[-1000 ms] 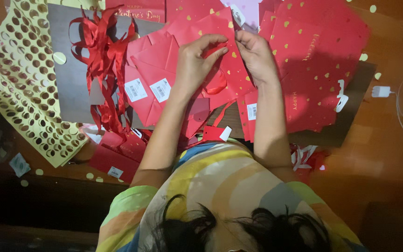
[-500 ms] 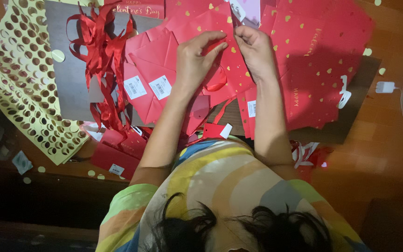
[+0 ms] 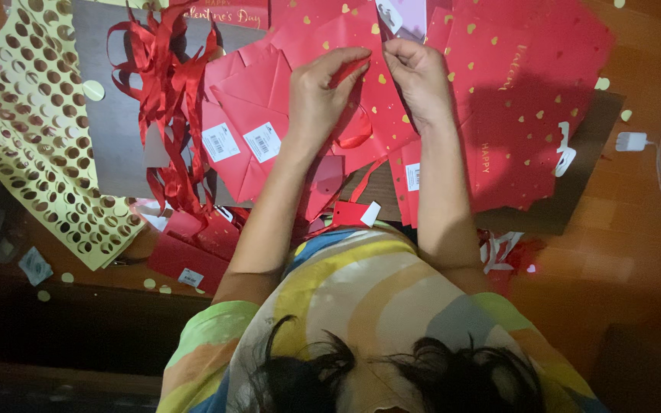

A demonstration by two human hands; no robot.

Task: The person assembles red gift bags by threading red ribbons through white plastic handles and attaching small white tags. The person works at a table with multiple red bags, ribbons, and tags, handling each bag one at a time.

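Yellow punched-out sheet (image 3: 36,145) at left, beside loose red ribbons (image 3: 166,115) on a grey board (image 3: 116,145); white charger with cable (image 3: 636,141) at right on the wooden floor (image 3: 636,252)

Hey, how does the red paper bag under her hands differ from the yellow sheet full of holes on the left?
The red paper bag is solid red with small gold hearts; the yellow punched sheet is pale yellow, riddled with round holes. The bag lies under the left hand and right hand, whose fingers pinch its top edge; the sheet lies untouched and askew. Both are flat paper goods.
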